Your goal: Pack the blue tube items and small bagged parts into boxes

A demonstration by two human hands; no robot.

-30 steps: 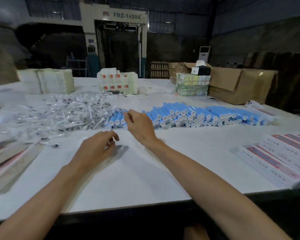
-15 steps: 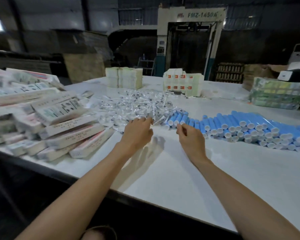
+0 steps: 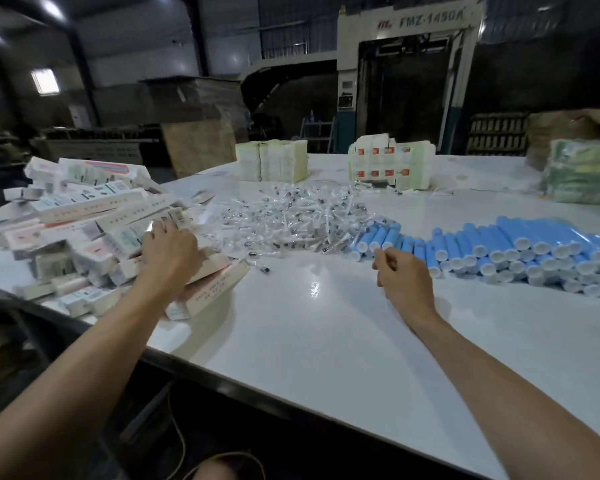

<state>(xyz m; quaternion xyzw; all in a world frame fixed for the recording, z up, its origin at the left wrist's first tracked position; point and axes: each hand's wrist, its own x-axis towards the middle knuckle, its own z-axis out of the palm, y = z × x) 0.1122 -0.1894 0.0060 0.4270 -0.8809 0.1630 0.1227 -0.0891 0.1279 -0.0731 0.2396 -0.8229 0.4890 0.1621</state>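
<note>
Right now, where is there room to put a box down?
Biggest bare patch of table: between the left hand and right hand, this side of the bagged parts and blue tubes. A smaller strip lies behind the tubes, before the green bundle. Crowded: the box heap at left.

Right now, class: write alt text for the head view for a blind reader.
A person's left hand rests on heaped white boxes; the curled right hand hovers by blue tubes, with clear bagged parts between them on a white table.
</note>
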